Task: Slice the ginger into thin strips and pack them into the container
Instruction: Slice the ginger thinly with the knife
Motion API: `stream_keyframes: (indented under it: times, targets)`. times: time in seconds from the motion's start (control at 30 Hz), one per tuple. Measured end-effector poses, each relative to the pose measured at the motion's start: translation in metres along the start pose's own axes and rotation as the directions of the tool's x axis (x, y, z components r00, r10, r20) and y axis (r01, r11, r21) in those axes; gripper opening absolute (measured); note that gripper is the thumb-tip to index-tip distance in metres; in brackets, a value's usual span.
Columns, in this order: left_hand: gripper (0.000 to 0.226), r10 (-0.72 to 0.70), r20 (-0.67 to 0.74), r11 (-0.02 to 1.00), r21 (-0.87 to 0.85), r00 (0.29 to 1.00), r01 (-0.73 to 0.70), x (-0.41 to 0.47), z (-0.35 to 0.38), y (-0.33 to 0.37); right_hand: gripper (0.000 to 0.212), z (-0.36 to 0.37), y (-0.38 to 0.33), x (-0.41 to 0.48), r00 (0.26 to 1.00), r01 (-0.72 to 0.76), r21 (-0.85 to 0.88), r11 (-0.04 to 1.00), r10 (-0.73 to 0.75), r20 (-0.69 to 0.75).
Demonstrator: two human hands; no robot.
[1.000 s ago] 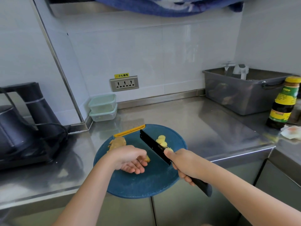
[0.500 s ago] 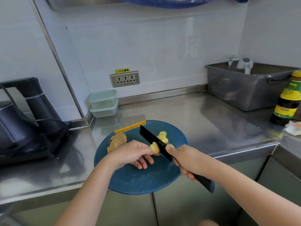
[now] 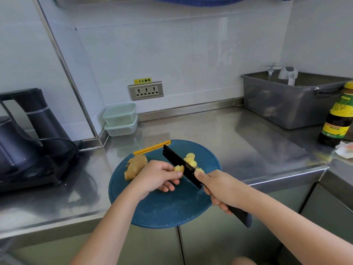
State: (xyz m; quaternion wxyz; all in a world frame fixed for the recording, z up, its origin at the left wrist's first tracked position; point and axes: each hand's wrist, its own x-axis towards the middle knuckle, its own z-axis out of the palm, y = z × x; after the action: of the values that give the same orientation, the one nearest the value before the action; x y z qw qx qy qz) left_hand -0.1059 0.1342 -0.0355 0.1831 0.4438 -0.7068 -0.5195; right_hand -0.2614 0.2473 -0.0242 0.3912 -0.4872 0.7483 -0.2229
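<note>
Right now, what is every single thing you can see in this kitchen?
counter: 1, shiny steel, under everything
cutting board: 1, blue and round, at the counter's front edge
ginger root: 1, tan, on the board's left side
ginger slices: a few, yellow, on the board to the right of the blade
ginger piece: 1, yellow, against the blade
knife: 1, black, over the board
containers: 2, clear with pale green lids, stacked in the back corner
appliance: 1, black, far left
socket: 1, grey, on the wall
tub: 1, grey, back right
sauce bottle: 1, dark with a yellow label, far right
left grip: 1, pinches the ginger piece
right grip: 1, holds the knife handle
</note>
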Motion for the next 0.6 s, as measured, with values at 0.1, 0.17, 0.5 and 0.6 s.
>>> stream_keyframes:
  times: [0.1, 0.17, 0.5, 0.6]
  targets:
    - [0.01, 0.019, -0.064, 0.994, 0.105, 0.998, -0.012, 0.002, -0.001, -0.002, 0.051, -0.001, -0.002, 0.001, 0.999, -0.032, 0.011, 0.999, 0.032, 0.009]
    - [0.013, 0.047, -0.108, 0.968, 0.249, 0.993, -0.019, 0.004, -0.003, -0.004, 0.051, -0.002, -0.003, 0.001, 0.999, -0.044, 0.036, 0.998, 0.043, 0.019]
    - [0.009, 0.01, -0.008, 0.965, 0.26, 1.0, -0.007, 0.0, -0.011, 0.002, 0.054, -0.004, -0.002, 0.002, 0.997, -0.067, 0.081, 0.994, 0.065, 0.033]
    - [0.01, -0.025, 0.032, 0.976, 0.215, 0.999, 0.017, -0.002, -0.013, 0.002, 0.053, -0.005, -0.003, 0.001, 0.997, -0.072, 0.09, 0.993, 0.069, 0.038]
